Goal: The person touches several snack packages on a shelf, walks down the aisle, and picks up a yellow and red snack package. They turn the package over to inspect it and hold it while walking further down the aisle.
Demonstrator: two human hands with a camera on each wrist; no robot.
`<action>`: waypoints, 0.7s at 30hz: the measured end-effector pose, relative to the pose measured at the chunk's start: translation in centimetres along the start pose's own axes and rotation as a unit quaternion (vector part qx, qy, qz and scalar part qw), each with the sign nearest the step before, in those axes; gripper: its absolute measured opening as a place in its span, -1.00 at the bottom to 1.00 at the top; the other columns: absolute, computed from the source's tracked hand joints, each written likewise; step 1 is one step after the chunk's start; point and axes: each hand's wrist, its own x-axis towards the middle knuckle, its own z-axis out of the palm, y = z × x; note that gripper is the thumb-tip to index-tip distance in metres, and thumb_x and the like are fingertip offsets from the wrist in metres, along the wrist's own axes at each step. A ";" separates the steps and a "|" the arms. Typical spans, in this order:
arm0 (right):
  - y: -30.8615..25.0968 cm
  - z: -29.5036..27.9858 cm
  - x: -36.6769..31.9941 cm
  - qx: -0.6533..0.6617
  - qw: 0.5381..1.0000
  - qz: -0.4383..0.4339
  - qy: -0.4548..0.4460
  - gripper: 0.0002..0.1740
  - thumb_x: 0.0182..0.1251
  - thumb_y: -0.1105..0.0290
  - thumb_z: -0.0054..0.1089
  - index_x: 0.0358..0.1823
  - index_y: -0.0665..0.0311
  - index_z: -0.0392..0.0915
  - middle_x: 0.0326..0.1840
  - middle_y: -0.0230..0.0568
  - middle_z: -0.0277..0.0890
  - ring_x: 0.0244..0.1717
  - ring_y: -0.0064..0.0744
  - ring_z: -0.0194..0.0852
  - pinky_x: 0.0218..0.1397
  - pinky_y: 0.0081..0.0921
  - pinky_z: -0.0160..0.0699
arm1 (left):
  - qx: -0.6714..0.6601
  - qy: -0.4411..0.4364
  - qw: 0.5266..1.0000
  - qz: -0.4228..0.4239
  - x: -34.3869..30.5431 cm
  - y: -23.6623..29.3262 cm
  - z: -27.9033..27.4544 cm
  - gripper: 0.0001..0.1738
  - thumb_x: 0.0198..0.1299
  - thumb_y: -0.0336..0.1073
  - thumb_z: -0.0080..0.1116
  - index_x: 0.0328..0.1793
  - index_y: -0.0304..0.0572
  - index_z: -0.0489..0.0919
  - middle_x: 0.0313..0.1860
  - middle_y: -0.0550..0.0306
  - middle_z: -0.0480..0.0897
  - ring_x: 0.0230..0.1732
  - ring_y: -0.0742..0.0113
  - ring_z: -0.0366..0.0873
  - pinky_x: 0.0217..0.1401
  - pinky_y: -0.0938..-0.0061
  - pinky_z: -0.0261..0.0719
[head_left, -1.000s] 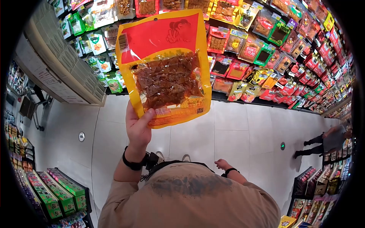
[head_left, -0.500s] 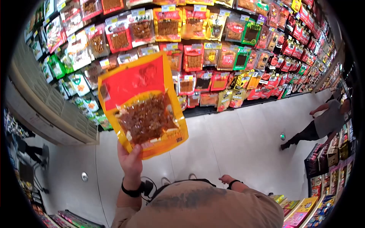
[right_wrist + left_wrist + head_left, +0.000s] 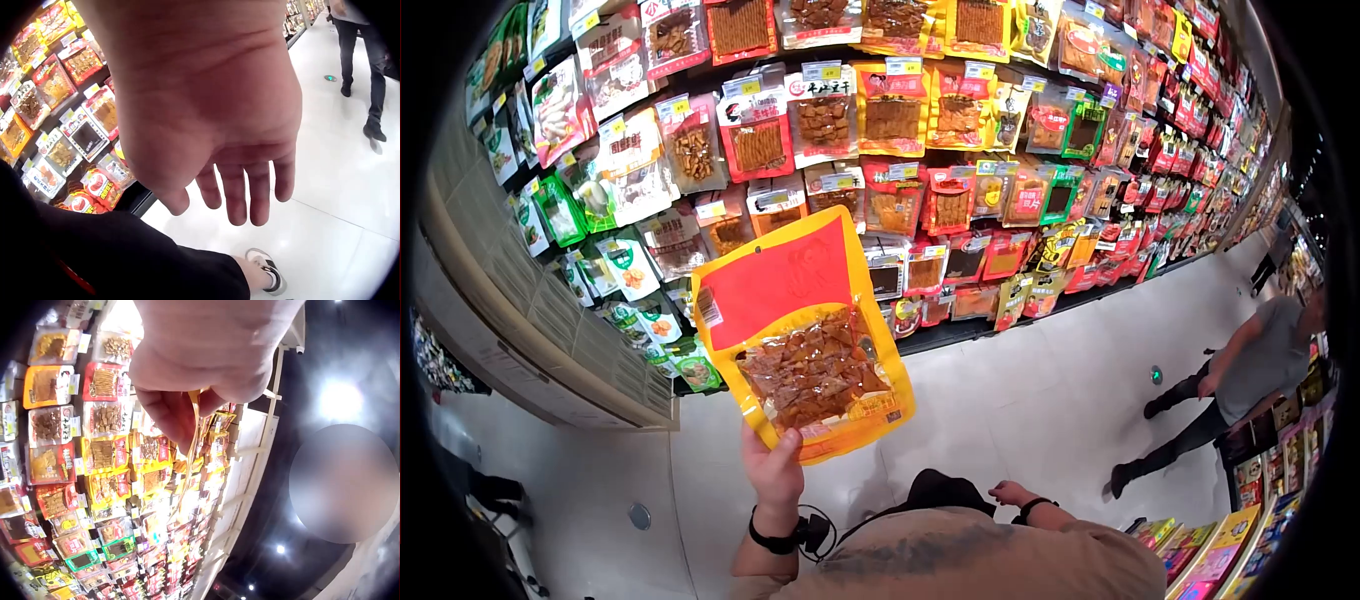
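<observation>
My left hand (image 3: 774, 478) pinches a snack packet (image 3: 810, 365) by its lower left corner, thumb on the facing side. The packet has a yellow border, a red upper panel and a clear window with glossy brown pieces inside. It is held up before the snack wall, leaning a little to the left. In the left wrist view the packet (image 3: 194, 440) shows edge-on below the fingers. Low by my side hangs my right hand (image 3: 212, 119), its fingers loose and holding nothing.
Rows of hanging snack packets (image 3: 892, 105) fill the wall ahead. A tiled pillar (image 3: 550, 300) stands at the left. On the right a person in a grey shirt (image 3: 1268, 345) walks in the aisle, near a low display of boxes (image 3: 1225, 540). Pale floor (image 3: 1040, 400) lies between.
The head view has swung up, showing more of the snack wall. The packet appears lower and smaller than one second ago, still in my left hand. The person on the right appears nearer.
</observation>
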 end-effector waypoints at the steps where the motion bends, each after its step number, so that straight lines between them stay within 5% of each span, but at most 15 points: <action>1: -1.1 -0.4 -0.7 -0.023 1.000 0.000 -0.001 -0.49 0.13 -0.02 0.09 -0.25 0.37 0.58 -0.42 -0.19 0.60 -0.46 -0.37 0.56 -0.26 -0.42 0.53 | 0.008 0.007 1.000 0.002 0.3 -0.1 -0.3 -0.37 0.07 -0.56 -0.02 0.33 -0.23 0.16 0.19 0.03 0.38 0.18 0.22 0.38 0.22 0.34 0.36; 6: -2.1 -0.8 1.7 -0.010 0.999 0.040 -0.024 -0.47 0.14 -0.04 0.04 -0.25 0.36 0.59 -0.37 -0.15 0.61 -0.36 -0.31 0.59 -0.21 -0.32 0.52 | -0.018 0.004 1.000 -0.021 4.5 -1.3 -0.8 -0.36 0.06 -0.59 -0.01 0.33 -0.23 0.17 0.20 0.05 0.37 0.21 0.21 0.34 0.29 0.30 0.28; 8: -1.8 -1.2 4.6 -0.074 0.991 0.059 -0.090 -0.44 0.16 -0.07 0.03 -0.05 0.27 0.54 -0.23 -0.24 0.61 -0.31 -0.34 0.60 -0.34 -0.34 0.52 | 0.001 0.005 1.000 0.005 6.3 -2.6 -1.2 -0.36 0.05 -0.60 -0.01 0.32 -0.23 0.17 0.20 0.05 0.37 0.22 0.21 0.33 0.29 0.31 0.26; 12: -3.6 -3.9 9.3 -0.078 0.989 0.058 -0.114 -0.43 0.18 -0.08 0.01 -0.07 0.28 0.55 -0.19 -0.20 0.60 -0.21 -0.28 0.58 -0.19 -0.30 0.53 | 0.007 0.017 1.000 0.009 10.2 -5.0 -0.4 -0.36 0.03 -0.57 0.03 0.31 -0.26 0.18 0.19 0.05 0.38 0.22 0.21 0.33 0.30 0.32 0.24; 18: -12.4 -12.5 17.0 -0.073 0.991 0.032 -0.107 -0.44 0.17 -0.05 0.02 -0.12 0.35 0.55 -0.27 -0.18 0.60 -0.31 -0.31 0.59 -0.22 -0.34 0.54 | 0.024 0.027 0.999 0.021 18.7 -8.7 3.8 -0.36 0.03 -0.57 0.03 0.30 -0.28 0.19 0.19 0.03 0.38 0.22 0.21 0.33 0.30 0.33 0.24; 21: -16.0 -17.0 22.4 -0.064 0.994 -0.043 -0.080 -0.48 0.12 -0.01 0.06 -0.22 0.38 0.57 -0.36 -0.14 0.60 -0.41 -0.31 0.57 -0.26 -0.36 0.54 | 0.008 0.022 0.999 0.036 23.0 -10.7 6.2 -0.40 0.07 -0.61 -0.01 0.29 -0.21 0.21 0.14 0.07 0.40 0.12 0.26 0.39 0.16 0.38 0.39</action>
